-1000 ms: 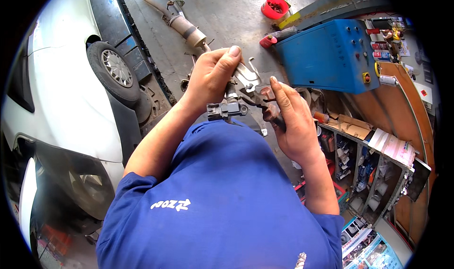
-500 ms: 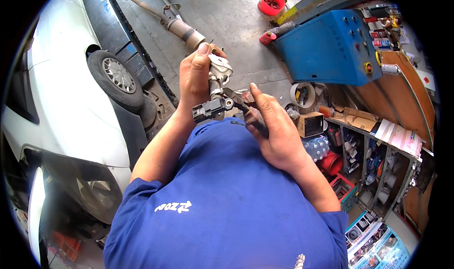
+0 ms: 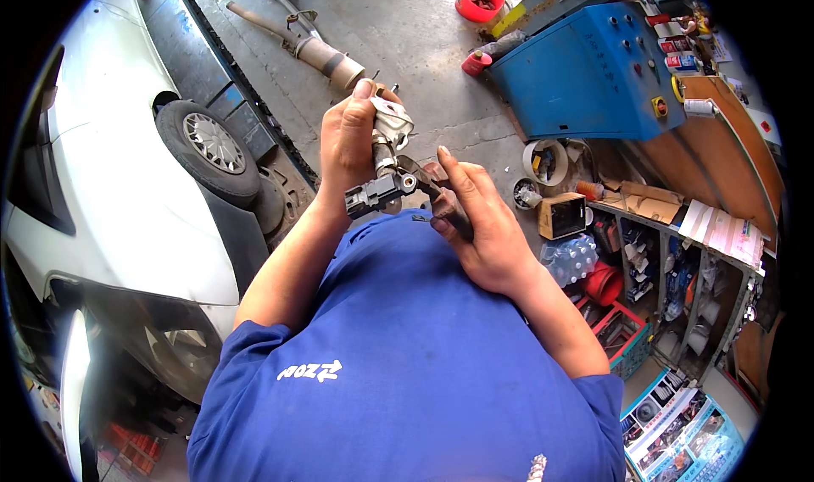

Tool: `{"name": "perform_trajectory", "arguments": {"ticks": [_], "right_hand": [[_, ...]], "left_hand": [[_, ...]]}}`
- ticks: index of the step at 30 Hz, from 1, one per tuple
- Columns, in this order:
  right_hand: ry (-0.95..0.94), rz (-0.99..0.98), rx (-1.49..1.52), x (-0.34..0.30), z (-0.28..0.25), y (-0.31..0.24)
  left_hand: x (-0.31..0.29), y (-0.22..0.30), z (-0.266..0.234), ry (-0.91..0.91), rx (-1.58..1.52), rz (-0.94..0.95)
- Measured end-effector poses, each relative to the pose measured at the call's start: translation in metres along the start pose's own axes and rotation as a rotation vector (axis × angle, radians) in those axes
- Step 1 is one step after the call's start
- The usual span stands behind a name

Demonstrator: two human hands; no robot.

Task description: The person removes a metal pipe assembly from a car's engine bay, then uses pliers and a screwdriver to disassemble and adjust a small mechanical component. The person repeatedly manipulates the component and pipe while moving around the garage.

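In front of my chest, my left hand (image 3: pixel 348 134) is closed around the upper end of a pipe-like metal car part, its thumb pointing up. A crumpled-looking whitish piece (image 3: pixel 392 122) shows beside the fingers. Lower on the part sits a black plastic sensor (image 3: pixel 373 195) with a connector end and a metal-ringed hole. My right hand (image 3: pixel 487 223) grips a dark, worn pair of pliers (image 3: pixel 449 209) with reddish handles, index finger stretched along it. The pliers' head meets the part near the sensor; its exact hold there is hidden.
A white car (image 3: pixel 110 160) with a front wheel (image 3: pixel 208 147) stands at left. An exhaust pipe with muffler (image 3: pixel 326 62) lies on the floor ahead. At right are a blue machine cabinet (image 3: pixel 577 79), a red bucket (image 3: pixel 480 0), a cluttered shelf (image 3: pixel 678 219) and a red crate (image 3: pixel 623 329).
Both hands stay on the part and the pliers. My right hand has shifted slightly left and down, tilting the pliers a little. The surroundings shift slightly in view.
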State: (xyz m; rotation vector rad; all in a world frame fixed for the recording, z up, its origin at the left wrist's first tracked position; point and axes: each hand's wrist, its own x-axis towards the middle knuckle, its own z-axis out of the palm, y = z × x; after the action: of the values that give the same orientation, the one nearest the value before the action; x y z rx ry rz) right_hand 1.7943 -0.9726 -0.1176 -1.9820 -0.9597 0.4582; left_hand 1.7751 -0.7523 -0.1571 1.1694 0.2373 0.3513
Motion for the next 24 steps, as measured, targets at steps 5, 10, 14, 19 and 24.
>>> {"name": "perform_trajectory", "arguments": {"ticks": [5,10,14,19,24], "right_hand": [[0.068,-0.092,-0.099,0.006,0.003,0.006],[0.018,-0.010,0.007,0.004,0.000,-0.003],[-0.019,0.037,0.063,0.002,0.000,-0.002],[-0.056,-0.028,0.050,0.006,-0.004,0.011],[-0.050,0.015,-0.040,0.003,-0.022,0.036]], "left_hand": [[-0.001,-0.018,-0.001,0.045,-0.022,-0.082],[-0.003,-0.024,-0.011,-0.046,-0.065,-0.104],[-0.006,-0.021,-0.004,-0.001,0.007,-0.083],[-0.004,-0.018,-0.001,0.049,0.038,-0.117],[0.010,-0.005,-0.007,0.117,-0.117,-0.137]]}}
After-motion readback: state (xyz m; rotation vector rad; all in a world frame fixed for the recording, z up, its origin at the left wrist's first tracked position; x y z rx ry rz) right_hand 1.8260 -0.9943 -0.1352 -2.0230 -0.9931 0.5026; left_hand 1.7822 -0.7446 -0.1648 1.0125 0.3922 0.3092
